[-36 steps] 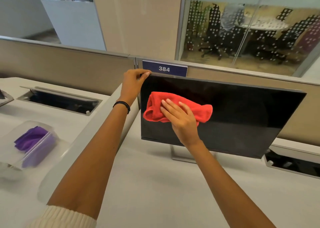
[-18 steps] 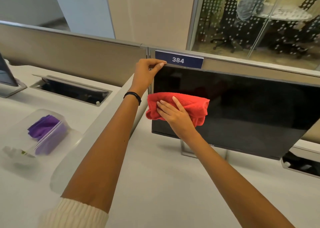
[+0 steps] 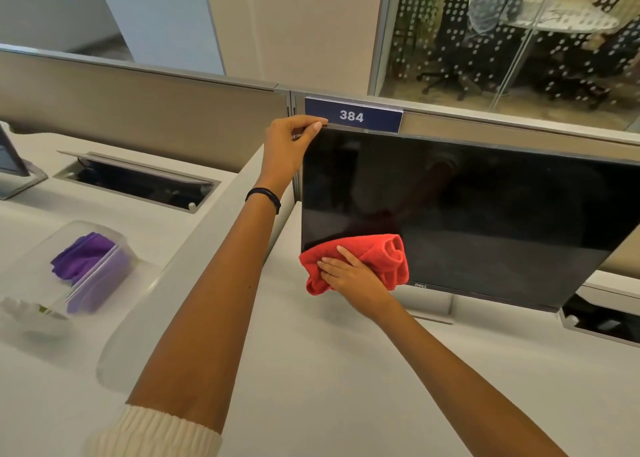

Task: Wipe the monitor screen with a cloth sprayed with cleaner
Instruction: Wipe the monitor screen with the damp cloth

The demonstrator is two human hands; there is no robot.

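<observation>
A black monitor (image 3: 485, 214) stands on the white desk, its screen dark and tilted in view. My left hand (image 3: 289, 144) pinches the monitor's top left corner. My right hand (image 3: 349, 274) presses a bunched red cloth (image 3: 381, 255) flat against the screen's bottom left corner, fingers spread over the cloth. Part of the cloth hangs below the monitor's lower edge.
A clear plastic container (image 3: 86, 269) holding purple cloths sits on the neighbouring desk at left, with a spray bottle (image 3: 31, 312) blurred beside it. A low divider (image 3: 194, 259) separates the desks. A blue sign 384 (image 3: 351, 115) sits on the beige partition behind. Cable wells (image 3: 138, 182) lie open.
My right hand has slid the red cloth down the screen's left side, from near the top to the bottom corner. My left hand stays on the top corner.
</observation>
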